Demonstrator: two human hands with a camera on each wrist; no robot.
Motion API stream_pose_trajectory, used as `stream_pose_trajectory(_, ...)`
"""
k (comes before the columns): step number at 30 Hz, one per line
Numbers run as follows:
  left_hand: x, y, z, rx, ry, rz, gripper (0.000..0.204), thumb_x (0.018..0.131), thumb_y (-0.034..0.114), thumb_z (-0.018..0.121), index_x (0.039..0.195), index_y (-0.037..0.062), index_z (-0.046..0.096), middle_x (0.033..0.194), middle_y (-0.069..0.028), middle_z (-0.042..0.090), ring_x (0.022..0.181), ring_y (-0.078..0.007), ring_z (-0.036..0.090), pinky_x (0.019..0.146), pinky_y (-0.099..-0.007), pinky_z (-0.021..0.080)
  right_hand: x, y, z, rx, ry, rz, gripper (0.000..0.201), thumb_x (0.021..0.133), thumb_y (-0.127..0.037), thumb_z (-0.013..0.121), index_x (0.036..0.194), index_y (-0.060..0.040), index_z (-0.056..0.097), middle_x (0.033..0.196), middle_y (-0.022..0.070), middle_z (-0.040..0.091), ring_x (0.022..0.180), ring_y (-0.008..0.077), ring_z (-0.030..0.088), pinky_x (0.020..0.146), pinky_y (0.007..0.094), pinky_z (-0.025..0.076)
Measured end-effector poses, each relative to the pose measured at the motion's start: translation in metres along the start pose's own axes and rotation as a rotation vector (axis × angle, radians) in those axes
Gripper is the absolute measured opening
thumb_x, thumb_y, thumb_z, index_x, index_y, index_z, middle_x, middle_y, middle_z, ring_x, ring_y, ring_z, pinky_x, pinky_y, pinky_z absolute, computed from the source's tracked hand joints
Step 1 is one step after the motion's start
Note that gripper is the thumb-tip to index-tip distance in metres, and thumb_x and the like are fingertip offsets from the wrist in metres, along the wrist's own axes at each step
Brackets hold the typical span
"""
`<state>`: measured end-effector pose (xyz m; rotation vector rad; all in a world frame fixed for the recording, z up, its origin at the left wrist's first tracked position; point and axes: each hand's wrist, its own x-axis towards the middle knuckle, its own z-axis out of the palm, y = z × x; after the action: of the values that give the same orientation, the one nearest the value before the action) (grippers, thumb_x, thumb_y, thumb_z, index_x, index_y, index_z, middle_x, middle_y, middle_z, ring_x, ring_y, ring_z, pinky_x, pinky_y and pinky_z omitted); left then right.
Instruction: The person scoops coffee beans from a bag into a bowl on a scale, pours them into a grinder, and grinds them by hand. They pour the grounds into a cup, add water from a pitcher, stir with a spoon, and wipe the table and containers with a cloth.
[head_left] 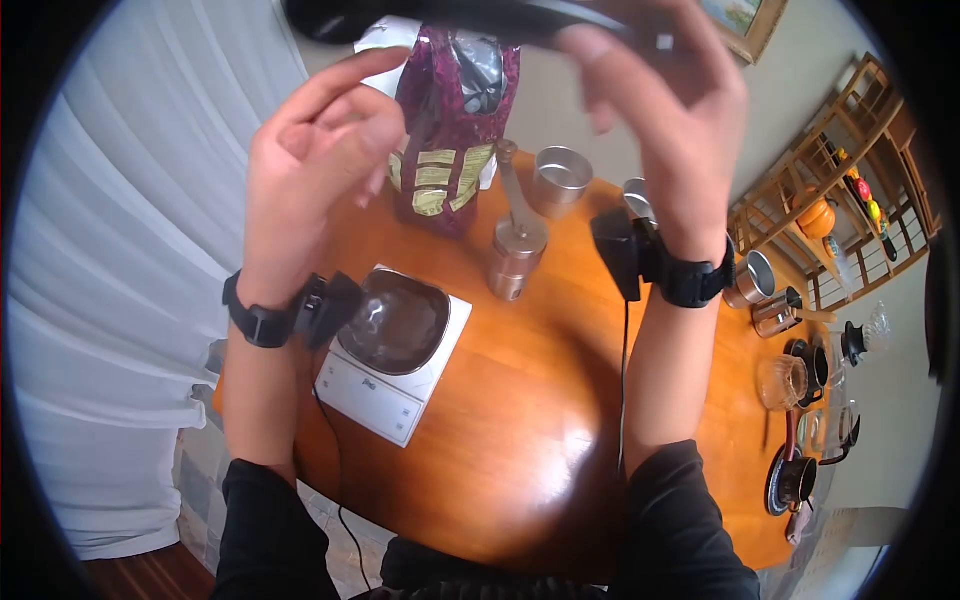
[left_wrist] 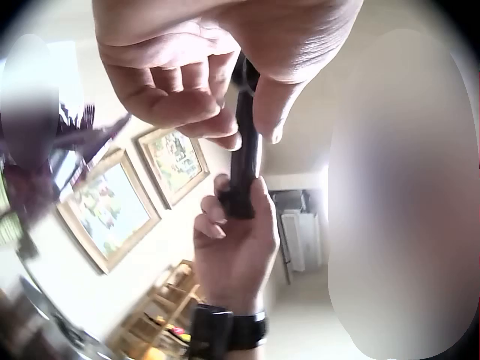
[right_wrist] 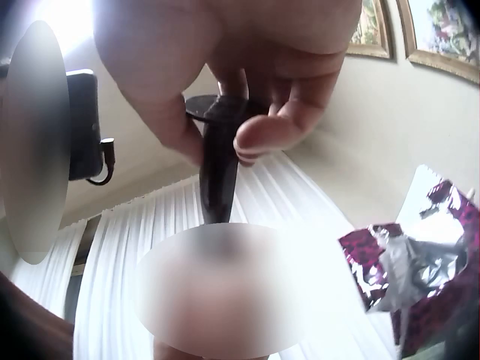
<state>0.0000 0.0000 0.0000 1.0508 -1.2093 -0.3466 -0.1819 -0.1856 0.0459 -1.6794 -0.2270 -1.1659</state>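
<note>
At the top of the head view, my right hand (head_left: 685, 135) grips a long black tool (head_left: 440, 20) toward its right end, thumb on the near side. The right wrist view shows a flat round flange (right_wrist: 214, 109) on the black shaft, right at those fingers. My left hand (head_left: 320, 150) is raised beside the tool, fingers loosely curled and index fingertip just below it. Behind the left hand stands a tall purple foil bag (head_left: 455, 130). Below, a dark squarish dish (head_left: 398, 322) rests on a white kitchen scale (head_left: 370, 400).
A hand coffee grinder (head_left: 518, 255) and a metal cup (head_left: 562, 180) stand at the table's back. Along the right edge are more metal cups, a glass vessel (head_left: 782, 382) and a dark cup (head_left: 796, 482). White curtains (head_left: 130, 250) hang left; a wooden shelf (head_left: 850, 190) stands right.
</note>
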Motion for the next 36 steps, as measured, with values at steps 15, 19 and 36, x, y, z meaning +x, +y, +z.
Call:
stream_pose_trajectory(15, 0.01, -0.12, -0.051, 0.391, -0.122, -0.299, 0.088, 0.092, 0.023, 0.083, 0.158, -0.0051, 0.031, 0.157, -0.0214, 0.044, 0.145, -0.0301, 0.045, 0.116, -0.042, 0.043, -0.003, 0.023, -0.032, -0.748, -0.04, -0.093, 0.025, 0.085, -0.008, 0.079, 0.109, -0.0034, 0.071, 0.088, 0.0088, 0.071, 0.077, 0.0175, 0.066, 0.074, 0.0314, 0.054)
stream_pose_trajectory(19, 0.01, -0.124, -0.048, 0.382, -0.197, -0.303, 0.079, 0.095, 0.019, 0.079, 0.157, -0.0045, 0.035, 0.152, -0.0167, 0.052, 0.141, -0.0257, 0.05, 0.117, -0.0399, 0.042, -0.003, 0.038, -0.019, -0.718, -0.138, -0.112, 0.027, 0.084, -0.007, 0.078, 0.109, -0.0026, 0.069, 0.096, 0.0147, 0.073, 0.086, 0.0301, 0.071, 0.08, 0.0382, 0.056)
stream_pose_trajectory(36, 0.009, -0.124, -0.041, 0.565, -0.203, -0.341, 0.061, 0.095, 0.007, 0.076, 0.147, -0.005, 0.046, 0.137, -0.0133, 0.064, 0.127, -0.0206, 0.061, 0.11, -0.0361, 0.048, -0.007, 0.074, -0.002, -0.681, -0.235, 0.018, 0.028, 0.084, -0.013, 0.077, 0.106, 0.001, 0.067, 0.089, 0.0214, 0.07, 0.082, 0.0383, 0.069, 0.076, 0.0425, 0.056)
